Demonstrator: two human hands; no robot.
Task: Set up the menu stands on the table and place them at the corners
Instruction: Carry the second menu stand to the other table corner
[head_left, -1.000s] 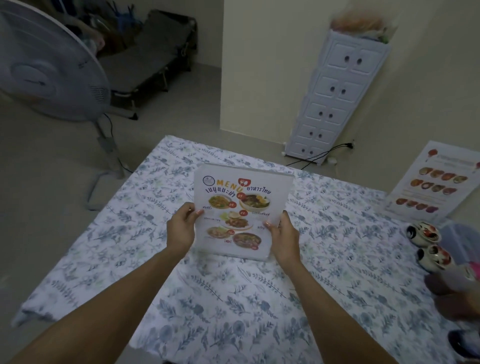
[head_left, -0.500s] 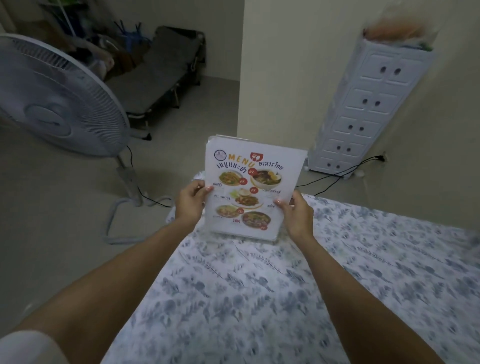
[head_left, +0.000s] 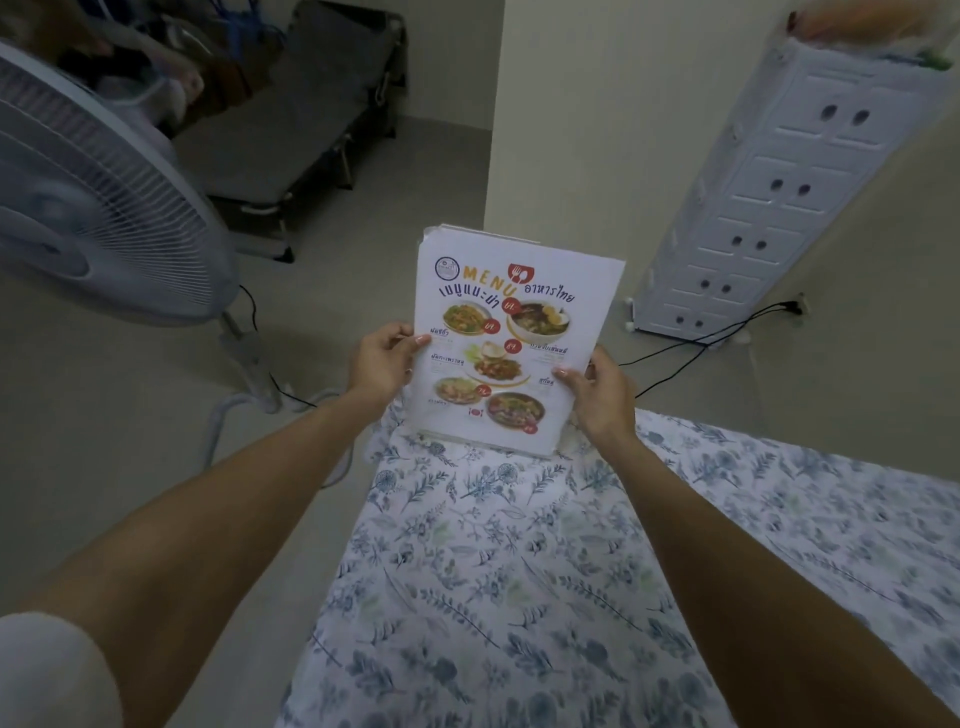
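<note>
1. Blue-floral cloth over the surface; far corner in view at centre.
2. White pedestal fan on floor at left; white drawer tower against wall at right.
3. Menu stand upright at that far corner, base at cloth level.
4. Left hand grip clamped on stand's left edge; right hand grip clamped on right edge.

One menu stand, two hands, one table, one fan, one drawer tower, one cot
</note>
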